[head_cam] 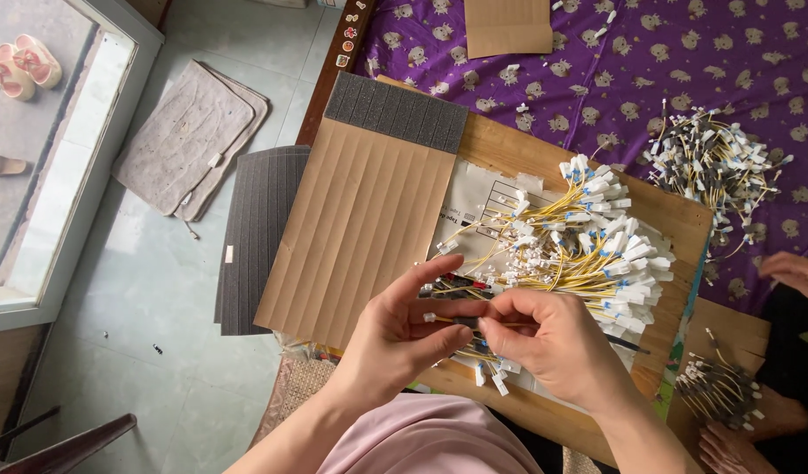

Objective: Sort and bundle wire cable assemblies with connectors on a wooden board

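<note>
Right over the lap, both hands meet above the near edge of a wooden board (544, 154). Left hand (395, 338) has its thumb and forefinger spread fairly wide, forefinger stretched up and to the right, while the lower fingers curl in; between thumb and the curled fingers it pinches a thin yellow cable piece (448, 319) with a small white connector at its left end. Right hand (553, 342) is closed more tightly, fingertips bunched together and pressed onto the same cable piece just right of the left thumb, so the two hands touch there. Whether the right hand grips anything besides that cable cannot be told, as its fingers hide the spot.

Just beyond the fingertips lies a big heap of yellow cables with white and blue connectors (588, 246), resting on the board and a sheet of white paper. To the left of the hands sits a pleated brown cardboard sheet (360, 228) with dark grey foam (395, 110) at its far end. A second heap of connectors (715, 162) lies on the purple patterned cloth (685, 53), well apart. Another person's hand (794, 272) shows at the right edge.
</note>
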